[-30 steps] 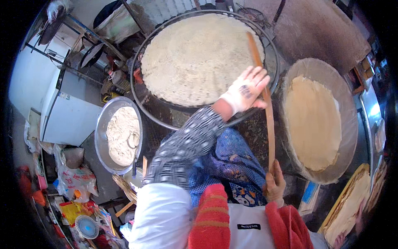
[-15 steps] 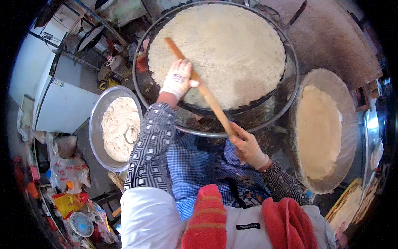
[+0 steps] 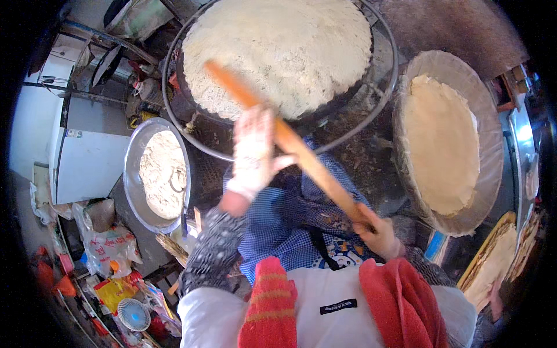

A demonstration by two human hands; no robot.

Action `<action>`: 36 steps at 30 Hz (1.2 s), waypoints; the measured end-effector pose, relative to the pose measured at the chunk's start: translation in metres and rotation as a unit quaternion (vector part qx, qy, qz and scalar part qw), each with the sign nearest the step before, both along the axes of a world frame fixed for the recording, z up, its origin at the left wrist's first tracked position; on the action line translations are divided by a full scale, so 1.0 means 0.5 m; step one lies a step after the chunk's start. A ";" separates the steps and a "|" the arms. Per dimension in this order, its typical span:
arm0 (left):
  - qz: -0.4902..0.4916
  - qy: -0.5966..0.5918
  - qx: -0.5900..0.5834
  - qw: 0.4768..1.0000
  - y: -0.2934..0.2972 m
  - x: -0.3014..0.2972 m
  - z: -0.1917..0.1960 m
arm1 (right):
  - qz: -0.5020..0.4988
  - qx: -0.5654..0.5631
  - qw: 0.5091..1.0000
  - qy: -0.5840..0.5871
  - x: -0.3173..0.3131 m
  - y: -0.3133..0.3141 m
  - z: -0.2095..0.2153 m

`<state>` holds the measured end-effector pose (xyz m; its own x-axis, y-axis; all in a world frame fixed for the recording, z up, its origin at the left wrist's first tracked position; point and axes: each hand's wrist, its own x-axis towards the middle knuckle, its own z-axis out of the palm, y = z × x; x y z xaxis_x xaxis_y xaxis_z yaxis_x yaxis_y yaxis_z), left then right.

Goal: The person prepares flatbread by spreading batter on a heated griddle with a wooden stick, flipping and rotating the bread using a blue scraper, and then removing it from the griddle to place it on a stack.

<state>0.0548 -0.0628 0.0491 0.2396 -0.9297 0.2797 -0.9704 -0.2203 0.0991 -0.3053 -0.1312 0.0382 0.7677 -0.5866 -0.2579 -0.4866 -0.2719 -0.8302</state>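
Note:
A long flat wooden stick [image 3: 316, 169] runs slantwise in front of me, its far end over the pale batter [image 3: 278, 52] spread across a large round griddle. My right hand [image 3: 380, 235] is closed around the stick's near end. Farther up, my left hand [image 3: 252, 151], in a whitish glove, bears on the stick with its fingers over it and its thumb stuck out; motion smears it. The batter's surface looks bumpy, with a ragged near edge. A metal ring [image 3: 386, 104] runs around the griddle.
A metal bowl [image 3: 130, 174] of thick pale batter, with a ladle in it, stands left. A plastic-lined basin [image 3: 490, 156] at right holds a flat pale sheet [image 3: 444, 151]. Stacked flatbreads [image 3: 490, 267] lie lower right. Bags and packets [image 3: 110, 249] clutter the lower left.
Both hands have come nearer my body with the stick, and its far end has drawn back toward the griddle's near left. The view has shifted, so the griddle sits higher.

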 end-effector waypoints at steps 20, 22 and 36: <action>-0.227 -0.028 0.059 0.972 -0.423 -0.027 0.069 | -0.291 0.255 0.909 -0.155 0.033 -0.062 0.009; -0.163 -0.060 0.128 0.976 -0.448 0.026 0.053 | -0.275 0.328 0.890 -0.158 0.106 -0.089 0.015; 0.069 -0.076 0.061 0.993 -0.085 0.487 -0.005 | -0.024 0.329 0.938 -0.109 0.506 -0.081 0.005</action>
